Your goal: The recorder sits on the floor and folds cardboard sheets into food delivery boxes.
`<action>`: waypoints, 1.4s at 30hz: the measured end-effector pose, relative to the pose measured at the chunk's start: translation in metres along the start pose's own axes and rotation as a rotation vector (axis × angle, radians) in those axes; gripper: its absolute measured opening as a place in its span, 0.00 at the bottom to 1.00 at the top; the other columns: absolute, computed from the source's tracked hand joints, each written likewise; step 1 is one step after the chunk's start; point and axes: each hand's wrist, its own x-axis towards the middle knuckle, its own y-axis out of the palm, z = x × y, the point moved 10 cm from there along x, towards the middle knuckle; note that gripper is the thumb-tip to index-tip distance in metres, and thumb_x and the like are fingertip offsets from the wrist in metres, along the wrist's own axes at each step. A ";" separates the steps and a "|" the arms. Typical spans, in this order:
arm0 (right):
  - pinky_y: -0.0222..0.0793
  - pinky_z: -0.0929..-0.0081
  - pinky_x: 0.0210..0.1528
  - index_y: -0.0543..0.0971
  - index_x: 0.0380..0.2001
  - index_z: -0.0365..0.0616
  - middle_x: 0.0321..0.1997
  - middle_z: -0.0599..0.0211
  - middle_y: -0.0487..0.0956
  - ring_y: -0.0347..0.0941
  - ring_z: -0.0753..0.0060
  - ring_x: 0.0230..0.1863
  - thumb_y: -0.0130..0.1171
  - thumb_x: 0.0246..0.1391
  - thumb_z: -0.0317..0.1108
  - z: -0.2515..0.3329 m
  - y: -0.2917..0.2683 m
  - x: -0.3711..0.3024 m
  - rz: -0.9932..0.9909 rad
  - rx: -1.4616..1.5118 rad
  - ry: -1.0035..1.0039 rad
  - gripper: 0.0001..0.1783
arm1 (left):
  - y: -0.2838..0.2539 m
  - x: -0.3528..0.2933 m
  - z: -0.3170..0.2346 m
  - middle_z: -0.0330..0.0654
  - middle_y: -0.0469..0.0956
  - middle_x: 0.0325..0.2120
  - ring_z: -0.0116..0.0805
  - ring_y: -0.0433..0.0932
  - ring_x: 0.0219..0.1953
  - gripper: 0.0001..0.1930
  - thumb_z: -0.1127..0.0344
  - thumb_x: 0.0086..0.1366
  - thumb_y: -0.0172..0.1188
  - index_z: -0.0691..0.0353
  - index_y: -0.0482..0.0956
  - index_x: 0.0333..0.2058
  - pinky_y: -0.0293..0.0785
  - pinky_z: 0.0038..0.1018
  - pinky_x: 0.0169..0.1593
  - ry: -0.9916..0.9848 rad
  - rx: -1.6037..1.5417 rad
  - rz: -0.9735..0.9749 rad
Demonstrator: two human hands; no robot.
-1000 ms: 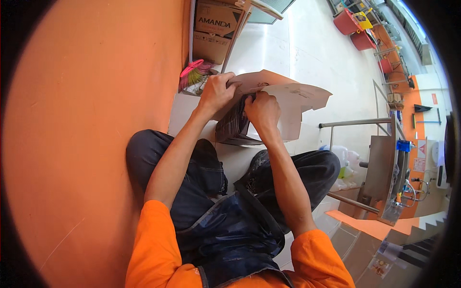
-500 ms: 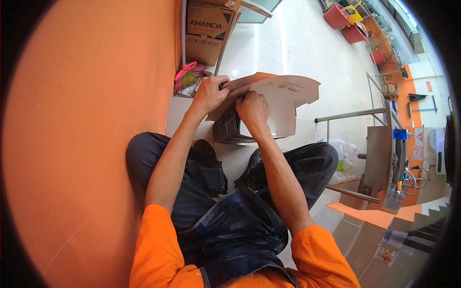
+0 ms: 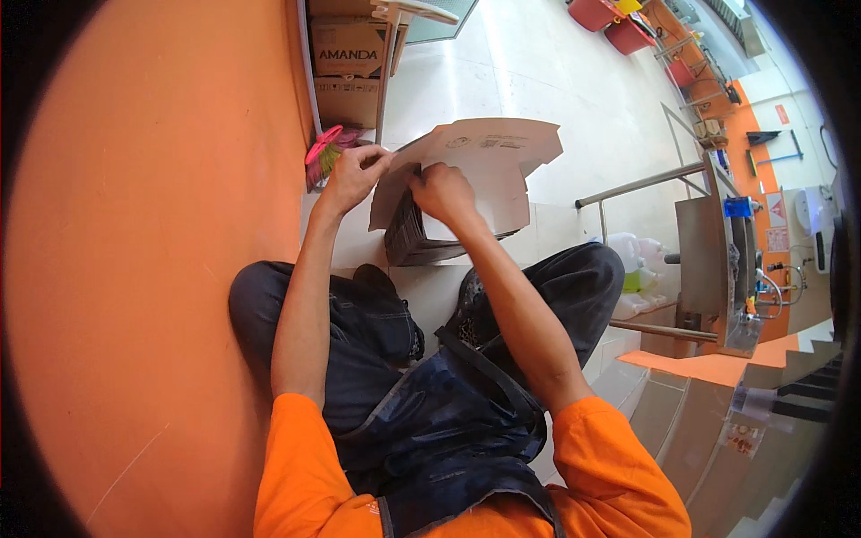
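- L hand (image 3: pixel 355 179): fingers bent, thumb & fingertips closed in a pinch at the L edge of the pale card sheet (image 3: pixel 493 161).
- R hand (image 3: pixel 444 193): half-curled, fingertips at the top of the dark-edged stack (image 3: pixel 417 238); can't tell if it grips stack, sheet or both.
- Sheet stands tilted over/behind the stack, on the floor in front of the crossed legs.
- Risk: sheet may crease or tear, esp. at its notched R side, if the hands pull unevenly.
- Risk: stack looks loose-leaved, so could splay or tip if R hand drags it; 2+ pcs might also stick together.
- Surface: pale tiled floor (image 3: pixel 475 72), glossy, prob. slippery under card.
- Room: orange wall (image 3: pixel 161 269) close on L; pink broom (image 3: pixel 325 143) & cardboard boxes (image 3: pixel 345 63) ahead-L; metal stand (image 3: pixel 700 260) & plastic jugs (image 3: pixel 632 255) on R; red tubs (image 3: pixel 628 36) far R.
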 end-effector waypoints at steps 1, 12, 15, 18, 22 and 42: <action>0.70 0.58 0.36 0.78 0.23 0.34 0.25 0.45 0.76 0.74 0.46 0.31 0.56 0.45 0.43 -0.006 -0.006 -0.005 0.009 0.002 0.000 0.18 | -0.004 0.000 0.004 0.35 0.71 0.16 0.21 0.68 0.19 0.12 0.62 0.58 0.56 0.69 0.76 0.28 0.65 0.21 0.25 -0.035 -0.028 -0.055; 0.67 0.57 0.42 0.77 0.35 0.39 0.35 0.49 0.75 0.72 0.48 0.39 0.55 0.44 0.36 -0.143 -0.081 -0.011 -0.247 0.023 0.274 0.15 | 0.017 -0.039 -0.036 0.60 0.75 0.28 0.51 0.77 0.34 0.25 0.48 0.54 0.57 0.72 0.73 0.31 0.72 0.38 0.38 -0.282 0.615 -0.256; 0.67 0.56 0.42 0.76 0.34 0.37 0.34 0.45 0.75 0.72 0.45 0.38 0.53 0.43 0.34 -0.158 -0.064 -0.018 -0.099 0.096 0.307 0.15 | 0.046 -0.030 -0.030 0.62 0.75 0.26 0.56 0.76 0.33 0.20 0.55 0.53 0.57 0.71 0.75 0.29 0.72 0.42 0.36 -0.358 0.731 -0.151; 0.68 0.55 0.42 0.76 0.32 0.37 0.34 0.43 0.76 0.72 0.44 0.37 0.51 0.42 0.31 -0.155 -0.062 -0.021 -0.112 0.032 0.261 0.13 | 0.054 -0.024 -0.019 0.60 0.76 0.24 0.57 0.76 0.30 0.12 0.64 0.52 0.55 0.71 0.76 0.26 0.73 0.43 0.36 -0.307 0.845 -0.159; 0.69 0.57 0.42 0.74 0.31 0.36 0.34 0.42 0.76 0.73 0.43 0.38 0.50 0.42 0.27 -0.165 -0.046 -0.021 -0.049 0.037 0.305 0.11 | 0.051 -0.018 -0.020 0.59 0.76 0.27 0.55 0.76 0.34 0.10 0.68 0.52 0.55 0.70 0.76 0.30 0.72 0.41 0.39 -0.209 0.889 -0.166; 0.71 0.67 0.45 0.77 0.38 0.37 0.43 0.51 0.76 0.73 0.58 0.46 0.55 0.38 0.26 -0.163 -0.019 -0.054 0.434 0.233 0.526 0.18 | 0.064 -0.053 0.017 0.53 0.76 0.28 0.39 0.79 0.22 0.15 0.74 0.47 0.59 0.79 0.72 0.34 0.79 0.27 0.23 -0.671 0.486 -0.011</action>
